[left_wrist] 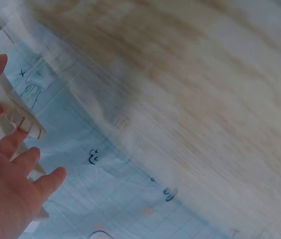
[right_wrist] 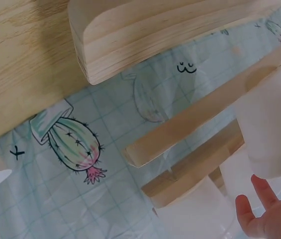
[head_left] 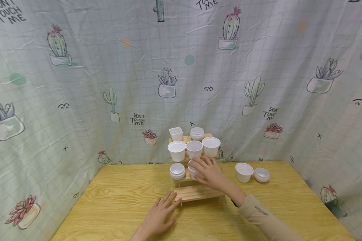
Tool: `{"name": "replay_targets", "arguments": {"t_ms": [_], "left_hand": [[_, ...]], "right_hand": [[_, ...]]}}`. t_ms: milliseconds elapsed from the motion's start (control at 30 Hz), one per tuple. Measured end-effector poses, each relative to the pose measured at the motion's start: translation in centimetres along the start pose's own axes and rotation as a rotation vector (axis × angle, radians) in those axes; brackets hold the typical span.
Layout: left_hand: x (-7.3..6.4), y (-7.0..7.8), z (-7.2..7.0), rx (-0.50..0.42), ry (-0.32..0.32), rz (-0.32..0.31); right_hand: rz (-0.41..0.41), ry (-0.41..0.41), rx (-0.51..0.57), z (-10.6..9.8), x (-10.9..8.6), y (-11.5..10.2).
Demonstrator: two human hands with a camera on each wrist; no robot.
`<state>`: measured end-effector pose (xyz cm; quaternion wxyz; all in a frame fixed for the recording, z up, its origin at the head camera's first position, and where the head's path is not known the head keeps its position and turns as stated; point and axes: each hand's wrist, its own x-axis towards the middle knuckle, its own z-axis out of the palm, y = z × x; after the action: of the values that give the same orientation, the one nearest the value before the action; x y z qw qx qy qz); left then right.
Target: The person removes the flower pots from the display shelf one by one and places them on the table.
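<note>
I should seat the lower-center white cup (head_left: 192, 173) level on its tier (head_left: 186, 178), right hand (head_left: 213, 175) half-curled, grip unclear, left hand (head_left: 159, 216) spread, empty.

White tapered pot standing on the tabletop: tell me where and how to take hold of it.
Probably best: grip the white tapered pot just under its rim, coming from above and the left. It stands upright and flares upward, which should resist slipping; the squat round pot sits close on its right, crowding that side.

White pots (head_left: 177, 153); tan stand (head_left: 196, 194); yellow grained table (head_left: 123, 190); greenish curtain (head_left: 132, 73), cactus print, grid.
</note>
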<state>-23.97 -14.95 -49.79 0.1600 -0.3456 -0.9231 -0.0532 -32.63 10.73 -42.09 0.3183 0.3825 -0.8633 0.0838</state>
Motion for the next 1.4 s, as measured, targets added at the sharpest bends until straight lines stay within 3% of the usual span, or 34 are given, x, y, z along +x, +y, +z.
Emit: {"name": "replay_targets", "arguments": {"t_ms": [433,833,1000,1233,1400], "left_hand": [[0.1,-0.1,-0.1,-0.001,-0.033,-0.018],[0.5,0.0,0.2,0.059,0.02,0.038],[1.2,0.2,0.5,0.076,0.002,0.064],[1.6,0.7,0.6,0.07,-0.031,0.049],[1.6,0.9,0.7,0.079,-0.037,0.044]], "right_hand": [[-0.026,0.024,-0.051,0.7,0.1,0.3],[-0.025,0.025,-0.023,0.7,0.1,0.3],[-0.017,0.018,-0.04,0.6,0.2,0.4],[-0.059,0.087,-0.006,0.9,0.1,0.4],[-0.035,0.063,-0.005,0.6,0.0,0.2]]}}
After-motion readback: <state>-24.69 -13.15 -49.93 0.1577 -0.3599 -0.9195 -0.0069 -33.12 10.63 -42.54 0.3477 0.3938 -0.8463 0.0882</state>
